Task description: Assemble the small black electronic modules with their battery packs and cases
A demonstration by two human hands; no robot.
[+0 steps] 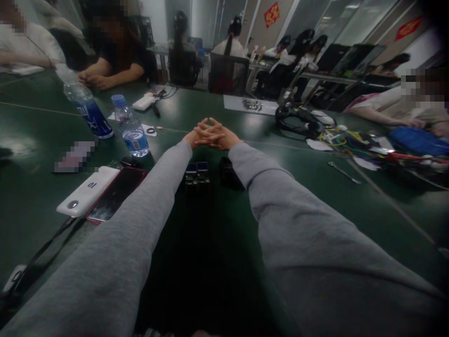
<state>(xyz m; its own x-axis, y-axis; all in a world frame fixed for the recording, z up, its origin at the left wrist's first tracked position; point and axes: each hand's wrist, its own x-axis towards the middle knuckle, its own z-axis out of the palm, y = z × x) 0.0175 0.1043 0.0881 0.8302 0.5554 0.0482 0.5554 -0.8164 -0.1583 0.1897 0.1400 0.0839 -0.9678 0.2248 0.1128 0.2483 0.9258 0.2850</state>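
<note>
Both my arms, in grey sleeves, stretch forward over the dark green table (266, 196). My left hand (199, 136) and my right hand (221, 136) are clasped together with the fingers interlaced, resting on the table. Neither hand holds an object. Between my forearms, closer to me, lie a small dark block with blue tops (197, 177) and a small black object (228, 173). Neither hand touches them.
Two water bottles (131, 127) (87, 108) stand at the left. A white power bank (88, 191) and a red-edged phone (116, 194) lie beside my left sleeve. Black headphones (298, 119), coloured wires (354, 142) and a metal tool (343, 172) are at the right. Other people sit around the table.
</note>
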